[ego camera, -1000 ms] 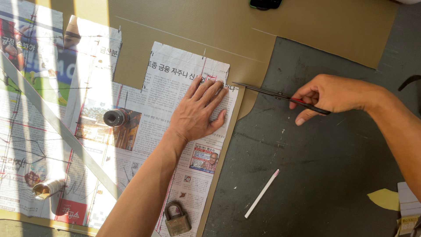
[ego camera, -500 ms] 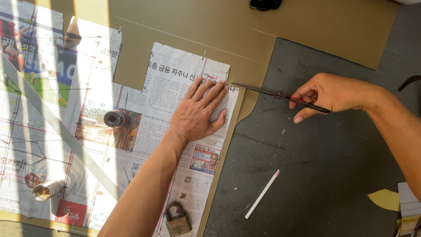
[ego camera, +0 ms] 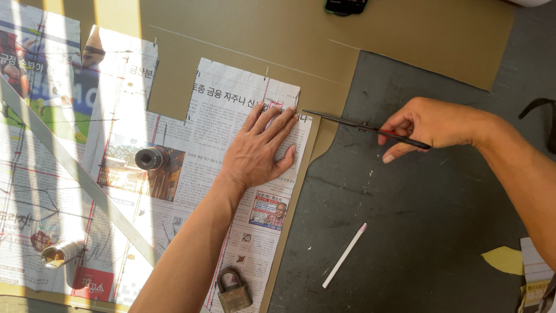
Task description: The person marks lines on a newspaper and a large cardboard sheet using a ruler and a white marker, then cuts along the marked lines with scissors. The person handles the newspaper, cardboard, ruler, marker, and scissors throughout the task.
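Nearest the camera, a tarnished brass padlock (ego camera: 233, 291) lies on the bottom edge of the cut newspaper pattern (ego camera: 174, 191), and a thin white stick of chalk (ego camera: 344, 255) lies slantwise on the dark grey table (ego camera: 417, 232), well apart from both hands. To the left, a small metal cylinder (ego camera: 58, 254) and a round black weight (ego camera: 149, 157) rest on the paper, which a long pale strip (ego camera: 87, 182) crosses. Farther up, the left hand (ego camera: 258, 152) presses flat on the newspaper, fingers spread wide, holding nothing. Beneath the paper lies a tan sheet of fabric (ego camera: 324, 40). The right hand (ego camera: 425, 124) has its fingers closed around slim black scissors (ego camera: 362, 126), whose tips point left, just beside the fabric's cut edge near the left hand's fingertips.
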